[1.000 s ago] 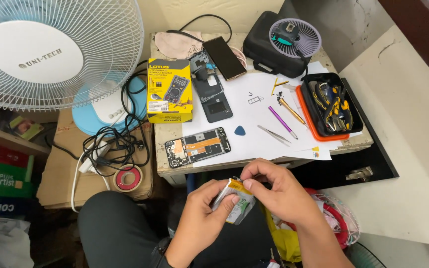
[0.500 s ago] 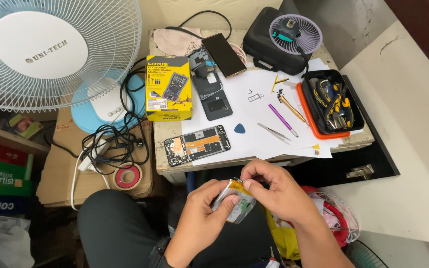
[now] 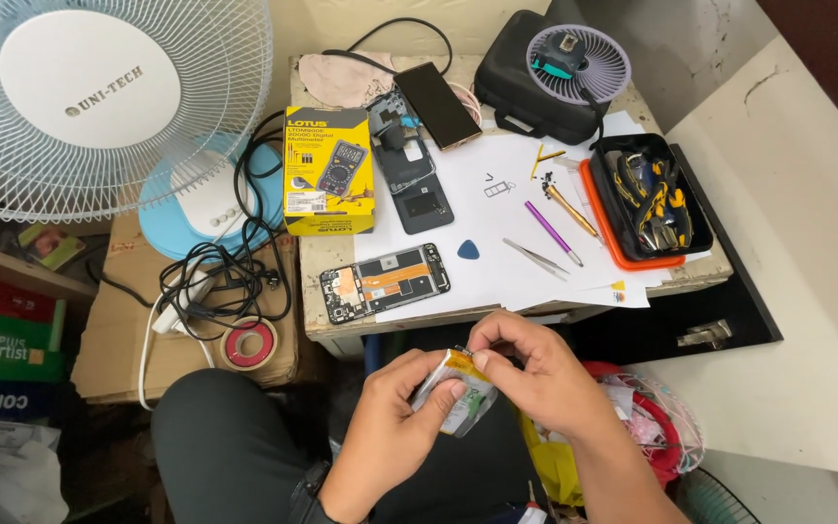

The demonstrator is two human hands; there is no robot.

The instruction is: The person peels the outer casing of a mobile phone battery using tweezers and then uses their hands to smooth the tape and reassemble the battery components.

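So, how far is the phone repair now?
Done: the opened phone lies on the table with its insides showing, and its back cover lies apart. In hand: the left hand holds a small wrapped battery while the right hand picks at its top edge. Left: the battery is not in the phone yet, and the cover is still off.

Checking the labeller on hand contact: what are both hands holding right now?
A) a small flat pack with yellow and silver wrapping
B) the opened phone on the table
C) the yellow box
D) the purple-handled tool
A: the left hand and right hand both pinch the small flat pack over the lap, while the opened phone, purple-handled tool and yellow box lie untouched on the table.
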